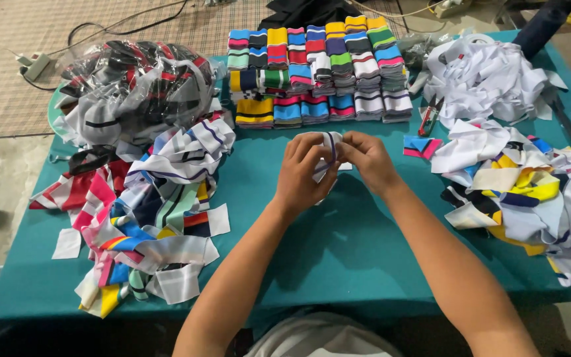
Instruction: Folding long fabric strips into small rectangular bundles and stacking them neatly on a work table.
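Both of my hands meet over the middle of the teal tabletop (338,251): my left hand (305,173) and right hand (363,158) each pinch one white fabric strip (330,147) with a dark stripe, held just above the cloth. Folded striped stacks (318,73) sit behind, loose scraps (147,198) to my left.

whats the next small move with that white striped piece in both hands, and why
Probably finish folding the white striped piece and set it with the folded stacks behind. The left hand and right hand both pinch it above the teal table, and loose strips lie unfolded at the left.
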